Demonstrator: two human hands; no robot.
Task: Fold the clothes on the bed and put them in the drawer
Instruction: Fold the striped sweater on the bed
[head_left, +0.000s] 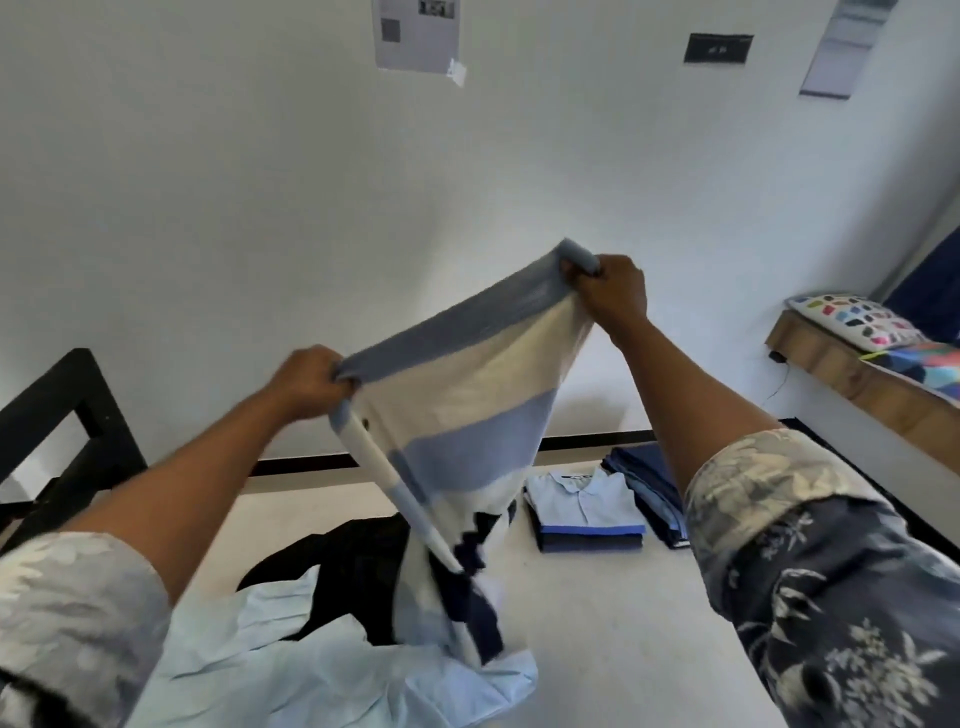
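Left hand (311, 382) and right hand (613, 291), fingers curled pinching one edge, hold the striped shirt (457, 415) stretched in air above the bed (597, 623), probably to straighten it before folding; folded stack (587, 512) waits by the far edge.

I read the striped shirt (467, 395) as bands of grey-blue, cream and light blue, with navy blocks lower down. Loose shirt (311, 649): pale blue. Crumpled garment (353, 561): black. Folded polo (582, 501): pale blue. Folded stack (649, 483): navy. Pillow (852, 317): white with multicoloured patches.
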